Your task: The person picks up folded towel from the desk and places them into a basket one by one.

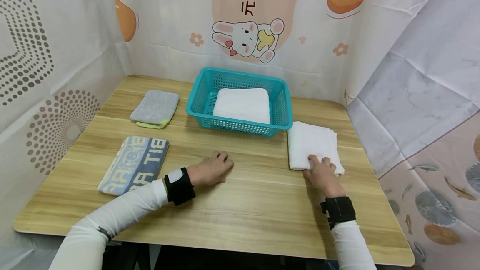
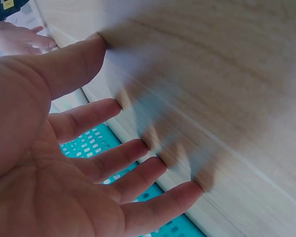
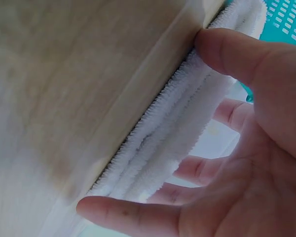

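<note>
My right hand (image 1: 323,176) is at the near edge of a folded white towel (image 1: 313,143) lying right of the basket. In the right wrist view its thumb (image 3: 227,52) touches the towel's layered edge (image 3: 160,128) near the tabletop. The other fingers reach over the towel's upper face, loosely spread, with the little finger straight by the corner. My left hand (image 1: 211,169) rests on the bare wood in front of the basket, fingertips on the tabletop (image 2: 227,98) and nothing in its grasp. A second folded white towel (image 1: 243,105) lies inside the teal basket (image 1: 240,124).
At the left lie a folded grey towel (image 1: 156,106) with a green underside and a blue patterned towel (image 1: 135,163) with lettering. The wooden table (image 1: 255,216) has rounded front corners. Printed curtains (image 1: 161,24) hang around its back and sides.
</note>
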Tool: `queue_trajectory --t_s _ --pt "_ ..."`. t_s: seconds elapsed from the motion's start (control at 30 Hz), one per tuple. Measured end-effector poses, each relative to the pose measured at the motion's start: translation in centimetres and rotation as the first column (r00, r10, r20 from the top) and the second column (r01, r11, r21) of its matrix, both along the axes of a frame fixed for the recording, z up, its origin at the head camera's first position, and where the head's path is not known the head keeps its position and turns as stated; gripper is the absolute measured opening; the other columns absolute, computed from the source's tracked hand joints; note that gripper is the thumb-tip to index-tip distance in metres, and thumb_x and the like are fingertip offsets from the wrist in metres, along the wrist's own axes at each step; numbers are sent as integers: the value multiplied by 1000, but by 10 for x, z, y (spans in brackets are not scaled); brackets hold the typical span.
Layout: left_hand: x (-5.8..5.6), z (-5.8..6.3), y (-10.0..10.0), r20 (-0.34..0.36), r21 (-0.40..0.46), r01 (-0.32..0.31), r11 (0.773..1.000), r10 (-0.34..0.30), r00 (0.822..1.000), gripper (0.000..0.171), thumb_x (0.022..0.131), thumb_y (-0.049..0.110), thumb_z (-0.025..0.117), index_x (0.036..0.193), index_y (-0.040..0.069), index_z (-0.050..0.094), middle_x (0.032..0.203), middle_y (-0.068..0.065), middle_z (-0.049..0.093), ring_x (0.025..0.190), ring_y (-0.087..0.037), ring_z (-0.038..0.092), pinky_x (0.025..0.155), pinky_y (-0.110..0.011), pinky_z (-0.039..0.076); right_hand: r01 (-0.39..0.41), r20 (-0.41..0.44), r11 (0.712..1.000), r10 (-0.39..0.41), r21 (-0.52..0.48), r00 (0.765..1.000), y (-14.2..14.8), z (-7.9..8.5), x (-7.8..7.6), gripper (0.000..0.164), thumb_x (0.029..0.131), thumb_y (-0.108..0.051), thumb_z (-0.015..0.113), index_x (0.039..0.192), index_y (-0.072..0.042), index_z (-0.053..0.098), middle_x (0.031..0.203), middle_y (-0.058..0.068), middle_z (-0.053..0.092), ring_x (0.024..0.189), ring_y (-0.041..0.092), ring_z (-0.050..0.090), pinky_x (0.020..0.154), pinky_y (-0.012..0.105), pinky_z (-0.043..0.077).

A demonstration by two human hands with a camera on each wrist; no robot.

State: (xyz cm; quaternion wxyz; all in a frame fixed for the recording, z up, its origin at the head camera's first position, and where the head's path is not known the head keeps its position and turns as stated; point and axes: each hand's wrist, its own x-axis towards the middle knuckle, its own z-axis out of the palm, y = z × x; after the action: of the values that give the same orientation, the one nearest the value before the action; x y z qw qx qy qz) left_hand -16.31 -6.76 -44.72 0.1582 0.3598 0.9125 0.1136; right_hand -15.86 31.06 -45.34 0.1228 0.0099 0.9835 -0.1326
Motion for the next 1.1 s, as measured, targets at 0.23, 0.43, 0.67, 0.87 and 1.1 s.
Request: queue_trajectory --t_s 0.23,0.43,0.67,0.87,1.1 --pt "1 0 0 -12 -8 8 1000 -8 1000 40 98 20 66 132 8 51 136 -22 44 125 -42 42 87 -57 48 -21 -39 1000 22 20 999 -4 0 5 51 99 -22 58 138 3 39 123 46 31 113 63 31 87 68 36" --pt "1 1 -1 -11 -11 9 1000 -9 1000 40 98 21 66 132 8 51 137 -22 43 126 -42 42 87 -57 48 -28 -40 999 29 28 999 -7 3 9 49 98 -21 58 137 3 40 119 45 33 106 61 34 79 65 41" --pt "1 2 0 -7 -8 7 1000 -7 1000 40 98 21 65 134 8 51 137 -22 43 127 -43 41 88 -58 47 -36 -40 999 37 37 999 -10 5 12 50 97 -22 60 136 3 42 115 44 35 101 59 35 74 61 43" --pt "1 1 0 -14 -7 10 1000 -10 1000 40 98 21 65 133 8 51 137 -22 43 126 -43 41 87 -58 48 -45 -42 998 47 41 998 -11 4 16 51 95 -22 61 136 3 42 112 44 36 97 56 36 74 58 40" --pt "0 0 -1 6 8 14 1000 -14 1000 39 98 20 65 133 8 51 137 -23 43 128 -44 40 89 -59 46 -14 0 999 14 29 1000 -13 5 20 53 95 -25 62 138 -1 42 115 42 33 99 57 35 65 56 45"
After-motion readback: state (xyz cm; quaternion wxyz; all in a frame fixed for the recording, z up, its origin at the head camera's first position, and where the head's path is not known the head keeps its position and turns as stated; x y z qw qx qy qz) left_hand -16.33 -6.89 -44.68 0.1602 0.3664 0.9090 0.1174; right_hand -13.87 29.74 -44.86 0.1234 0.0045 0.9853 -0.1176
